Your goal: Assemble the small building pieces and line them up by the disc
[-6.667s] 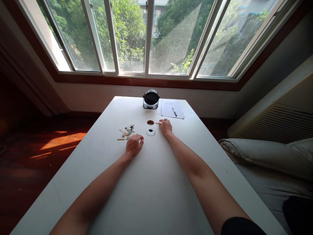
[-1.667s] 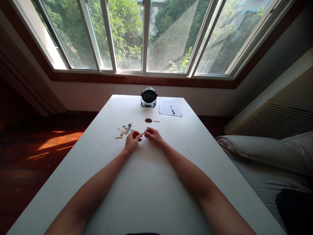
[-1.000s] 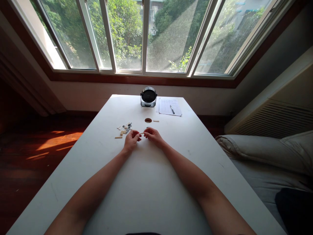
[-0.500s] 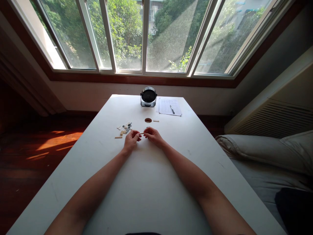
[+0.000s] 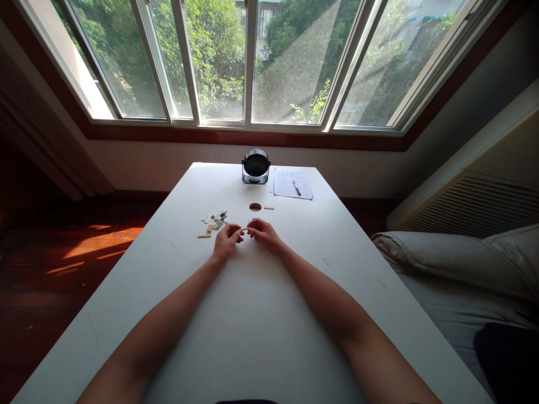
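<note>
Between my fingertips is a small, thin building brick (image 5: 245,229), pale on the side that shows. My left hand (image 5: 228,240) pinches its left end, and my right hand (image 5: 264,231) grips its right end. The fingers hide most of it. Just left of my left hand lies a loose pile of small building bricks (image 5: 213,226) in tan, white and grey. One tan strip brick (image 5: 204,236) sits at the near edge of that pile. Beyond my right hand, a pale studded strip (image 5: 269,208) rests beside a round hole (image 5: 255,207) in the tabletop.
The white table (image 5: 252,314) reaches toward the window. A round black device on a stand (image 5: 256,166) is at its far end, with paper sheets (image 5: 286,188) and a pen (image 5: 297,188) to the right. A cushioned seat (image 5: 446,261) flanks the table's right side.
The brick between my fingers looks paler now; it showed a darker reddish side before, as if turned. Both hands stay in nearly the same place.
</note>
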Action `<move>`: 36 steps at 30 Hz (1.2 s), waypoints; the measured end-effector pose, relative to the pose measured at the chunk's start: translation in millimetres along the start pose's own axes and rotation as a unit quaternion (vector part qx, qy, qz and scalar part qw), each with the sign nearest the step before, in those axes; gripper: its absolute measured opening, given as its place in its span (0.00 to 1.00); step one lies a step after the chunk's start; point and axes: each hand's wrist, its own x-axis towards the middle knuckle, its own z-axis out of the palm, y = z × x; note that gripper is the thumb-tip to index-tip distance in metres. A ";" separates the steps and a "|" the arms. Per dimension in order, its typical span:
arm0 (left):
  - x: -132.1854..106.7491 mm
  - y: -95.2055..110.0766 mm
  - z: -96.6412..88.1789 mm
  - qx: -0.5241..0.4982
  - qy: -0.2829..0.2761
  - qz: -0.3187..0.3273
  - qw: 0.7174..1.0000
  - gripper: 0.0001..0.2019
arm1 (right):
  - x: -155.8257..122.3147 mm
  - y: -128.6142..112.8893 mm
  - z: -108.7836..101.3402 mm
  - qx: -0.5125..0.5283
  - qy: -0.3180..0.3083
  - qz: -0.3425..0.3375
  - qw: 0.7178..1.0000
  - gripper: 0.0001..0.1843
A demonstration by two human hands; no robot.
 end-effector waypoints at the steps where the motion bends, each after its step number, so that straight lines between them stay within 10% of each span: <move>1: 0.0 -0.1 -0.1 0.000 0.000 -0.001 1.000 0.15 | 0.1 0.6 -0.1 0.004 -0.001 -0.001 1.000 0.17; 36: -0.3 0.8 -1.1 -0.002 -0.007 0.001 1.000 0.14 | 0.2 1.4 -0.2 -0.018 0.007 -0.001 1.000 0.16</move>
